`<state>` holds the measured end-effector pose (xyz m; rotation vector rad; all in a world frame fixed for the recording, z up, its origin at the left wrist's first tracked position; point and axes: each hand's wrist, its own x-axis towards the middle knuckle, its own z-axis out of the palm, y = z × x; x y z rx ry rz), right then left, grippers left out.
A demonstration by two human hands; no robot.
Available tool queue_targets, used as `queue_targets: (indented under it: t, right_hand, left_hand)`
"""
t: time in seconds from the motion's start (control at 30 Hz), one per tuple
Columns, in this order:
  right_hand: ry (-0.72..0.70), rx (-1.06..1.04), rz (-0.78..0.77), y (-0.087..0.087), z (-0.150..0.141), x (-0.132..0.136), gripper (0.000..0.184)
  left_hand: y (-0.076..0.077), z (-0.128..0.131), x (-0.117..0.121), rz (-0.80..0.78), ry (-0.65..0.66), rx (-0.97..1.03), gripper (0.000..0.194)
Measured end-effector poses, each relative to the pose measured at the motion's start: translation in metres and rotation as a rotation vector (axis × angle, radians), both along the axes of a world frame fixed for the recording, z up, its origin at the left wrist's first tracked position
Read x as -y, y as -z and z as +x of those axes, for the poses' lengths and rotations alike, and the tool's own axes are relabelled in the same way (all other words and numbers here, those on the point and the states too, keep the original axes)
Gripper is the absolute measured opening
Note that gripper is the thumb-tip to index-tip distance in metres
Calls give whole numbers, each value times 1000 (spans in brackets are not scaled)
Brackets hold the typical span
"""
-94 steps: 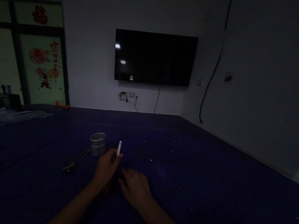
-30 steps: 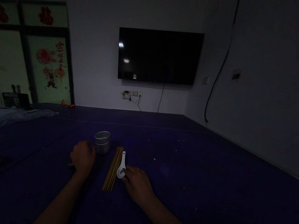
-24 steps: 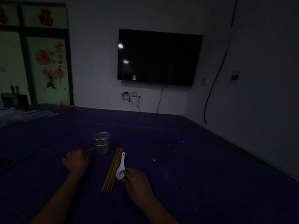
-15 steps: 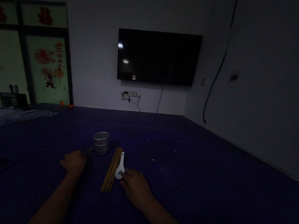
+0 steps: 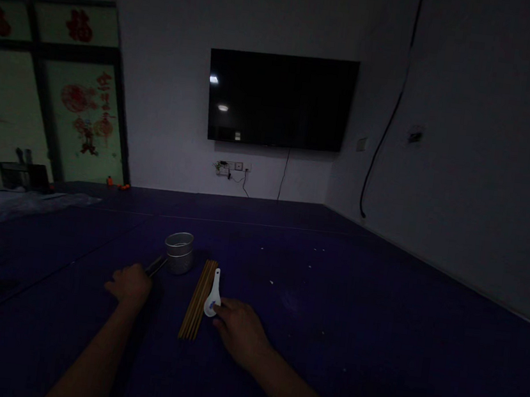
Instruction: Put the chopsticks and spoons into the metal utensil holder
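Note:
A white Chinese soup spoon (image 5: 215,288) lies with its handle pointing away from me, its bowl close to my right hand (image 5: 241,332). The fingertips of that hand pinch the spoon at the bowl's edge. Just left of the spoon is a row of several wooden chopsticks (image 5: 197,303), side by side on the dark blue surface. My left hand (image 5: 130,285) is closed around the near end of a narrow metal utensil (image 5: 156,266), whose far end is beside a silver metal cup (image 5: 179,253). The utensil's exact kind is too dark to make out.
Small white scraps (image 5: 271,282) are scattered right of centre on the table (image 5: 303,358). Clear plastic wrapping (image 5: 46,204) and a dark box (image 5: 26,177) lie at the left. Behind the table, a television (image 5: 281,101) hangs on the wall.
My left hand has shifted very slightly left, and the metal utensil in it has turned a little. The right hand, spoon, chopsticks and cup are practically where they were.

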<state>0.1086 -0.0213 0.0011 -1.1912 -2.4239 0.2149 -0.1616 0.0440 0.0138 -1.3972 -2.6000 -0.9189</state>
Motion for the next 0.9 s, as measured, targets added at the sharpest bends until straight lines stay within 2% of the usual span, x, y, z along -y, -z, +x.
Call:
queue_targets:
  t: [0.1,0.23,0.3,0.37,0.47,0.57,0.63,0.77,0.9]
  right_hand:
    - [-2,4,6,0,0,0,33]
    - [4,7,19,0,-1,0,33]
    - [17,3,21,-1,-1,0,33]
    - [46,-14,26,-3,-2,1,33]
    - [87,-73,54,-6,-3,3,36]
    - [147,-138,90,-9,-2,4,38]
    - [196,-172,122,-10,-1,4,41]
    - [227,-199,179,-9,2,3,44]
    - [182,-166,164,-8,2,2,33]
  left_hand:
    - [-13,11,9,-34,-114,-120,30]
    - [-30,23,18,158,-169,-191,38]
    - [-36,31,21,286,-153,-197,38]
    - [-38,43,23,425,-44,-200,37]
    - [-33,69,28,607,309,-173,32]
    - [-22,100,35,670,599,-46,25]
    - [-16,119,41,635,684,85,23]
    - [-6,138,42,592,733,471,26]
    - [0,137,30,528,736,889,34]
